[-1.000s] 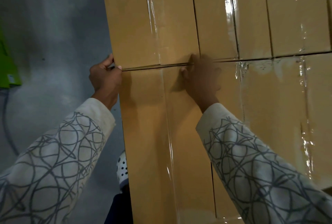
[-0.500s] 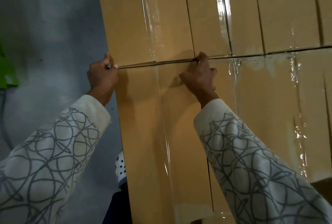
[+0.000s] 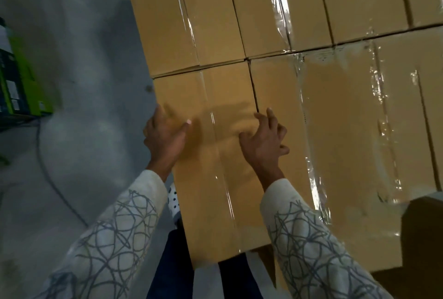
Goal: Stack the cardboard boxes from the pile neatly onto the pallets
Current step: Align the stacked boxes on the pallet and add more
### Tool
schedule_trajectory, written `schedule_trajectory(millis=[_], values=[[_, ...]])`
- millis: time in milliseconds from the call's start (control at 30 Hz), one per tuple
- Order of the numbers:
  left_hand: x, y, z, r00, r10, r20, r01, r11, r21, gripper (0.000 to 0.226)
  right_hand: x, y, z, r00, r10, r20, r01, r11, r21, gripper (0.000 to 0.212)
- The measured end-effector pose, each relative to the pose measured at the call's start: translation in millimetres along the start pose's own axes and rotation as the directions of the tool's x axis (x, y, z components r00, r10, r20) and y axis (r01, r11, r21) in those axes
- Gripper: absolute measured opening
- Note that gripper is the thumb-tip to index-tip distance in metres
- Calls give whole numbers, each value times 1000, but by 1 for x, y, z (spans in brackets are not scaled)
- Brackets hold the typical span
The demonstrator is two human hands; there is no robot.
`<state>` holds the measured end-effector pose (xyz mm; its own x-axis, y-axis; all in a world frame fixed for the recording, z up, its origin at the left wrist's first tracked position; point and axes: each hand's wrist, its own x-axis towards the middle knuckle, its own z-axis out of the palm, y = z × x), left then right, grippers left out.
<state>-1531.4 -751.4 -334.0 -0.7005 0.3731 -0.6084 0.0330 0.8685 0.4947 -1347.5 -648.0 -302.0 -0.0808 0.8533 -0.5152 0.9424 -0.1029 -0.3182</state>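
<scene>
Brown cardboard fills the view. The box (image 3: 215,155) being handled is set at the near left corner of the stack, directly ahead of and beneath both hands. Its long axis is run away from the person, from the near edge toward the back row of boxes (image 3: 215,23), and a strip of clear tape (image 3: 221,186) is laid along that line.

The left hand (image 3: 164,137) is placed on the box's outer left edge, thumb stretched flat across the top. Its fingers are blurred there, so whether they are hooked down the side cannot be told. The right hand (image 3: 263,140) is spread open on the top, fingertips laid at the dark seam shared with the neighbouring box (image 3: 340,131); nothing is gripped.

The box's width is thus spanned by the two hands, neither clearly nearer. A purchase on the seam side is judged to be what the coming move depends on, since that side sits tight against the neighbour.
</scene>
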Motion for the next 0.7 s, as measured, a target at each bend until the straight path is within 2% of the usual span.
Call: schedule_trajectory(millis=[167, 267, 433, 533, 633, 700], values=[[-123, -6, -11, 990, 82, 113, -88, 995, 50, 86, -93, 29, -35, 996, -53, 76, 55, 998, -26, 62], [-202, -1, -31, 976, 130, 177, -147, 986, 84, 85, -152, 46, -74, 987, -61, 149, 76, 992, -97, 63], [-321, 14, -78, 953, 219, 209, -230, 973, 29, 80, -243, 80, -145, 963, -188, 193, 216, 966, -140, 59], [-388, 14, -100, 950, 208, 232, -200, 978, -58, 82, -302, 105, -183, 950, -241, 197, 264, 959, -103, 56], [-446, 3, -111, 942, 205, 266, -180, 977, -114, 81, -362, 134, -211, 960, -229, 159, 245, 965, -89, 53], [-481, -4, -114, 913, 250, 322, -224, 968, -116, 70, -402, 154, -221, 971, -192, 144, 201, 978, -55, 50]])
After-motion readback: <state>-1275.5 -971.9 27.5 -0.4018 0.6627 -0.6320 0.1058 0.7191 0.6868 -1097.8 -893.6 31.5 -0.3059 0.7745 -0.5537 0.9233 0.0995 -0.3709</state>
